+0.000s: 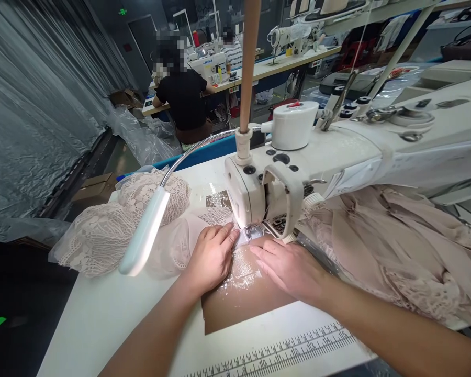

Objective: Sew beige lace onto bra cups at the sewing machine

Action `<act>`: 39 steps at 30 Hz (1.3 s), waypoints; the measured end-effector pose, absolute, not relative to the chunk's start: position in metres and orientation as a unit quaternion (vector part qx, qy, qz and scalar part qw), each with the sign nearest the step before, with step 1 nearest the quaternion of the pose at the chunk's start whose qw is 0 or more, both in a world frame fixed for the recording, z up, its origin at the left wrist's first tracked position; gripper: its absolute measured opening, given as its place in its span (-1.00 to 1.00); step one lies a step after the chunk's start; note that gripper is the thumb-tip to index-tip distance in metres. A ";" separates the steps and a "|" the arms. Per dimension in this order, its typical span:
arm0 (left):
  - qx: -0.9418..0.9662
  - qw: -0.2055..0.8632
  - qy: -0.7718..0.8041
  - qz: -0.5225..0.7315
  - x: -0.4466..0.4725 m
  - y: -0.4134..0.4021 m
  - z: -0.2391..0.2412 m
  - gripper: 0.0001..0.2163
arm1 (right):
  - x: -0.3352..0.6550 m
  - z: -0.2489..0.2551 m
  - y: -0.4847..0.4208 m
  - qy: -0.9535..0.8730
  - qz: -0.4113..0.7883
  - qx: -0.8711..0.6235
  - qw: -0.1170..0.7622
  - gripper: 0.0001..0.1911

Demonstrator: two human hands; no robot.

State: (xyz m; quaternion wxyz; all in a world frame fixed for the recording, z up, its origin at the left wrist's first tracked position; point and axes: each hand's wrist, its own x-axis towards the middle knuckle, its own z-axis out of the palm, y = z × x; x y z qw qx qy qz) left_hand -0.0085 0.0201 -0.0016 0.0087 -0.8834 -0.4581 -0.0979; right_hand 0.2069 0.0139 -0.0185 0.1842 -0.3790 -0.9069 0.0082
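Observation:
A white sewing machine [243, 188] stands before me, its needle area lit between my hands. Just left of the presser foot, my left hand [214, 257] has its fingers bent and pressed together on the edge of sheer pale-pink lace fabric [172, 243]. My right hand [286, 264] lies low on the right of the foot, fingers stretched over the brown plate [239, 306] on the machine bed. Any cloth beneath its fingertips is hard to make out. The plate's middle is shiny. More lace is bunched on the left of the table.
A lamp [147, 233] on a bendy metal neck hangs over the lace. Pale-pink fabric [361, 235] is heaped right of the machine. A printed ruler [282, 353] runs along the table's front edge. A person in black [184, 99] sits at another table behind.

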 end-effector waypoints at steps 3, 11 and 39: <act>-0.877 0.004 -0.465 -0.125 -0.012 0.019 -0.006 -0.63 | 0.207 -0.015 0.012 -0.909 0.001 -0.379 0.171 -0.79; -0.858 0.010 -0.487 -0.160 -0.016 0.018 -0.010 -0.64 | 0.234 0.017 -0.016 -0.920 -0.001 -0.387 0.057 -0.79; -0.903 -0.204 -0.349 -0.143 0.003 -0.066 0.032 -0.73 | 0.289 0.021 -0.020 -0.806 -0.133 -0.577 -0.010 -0.84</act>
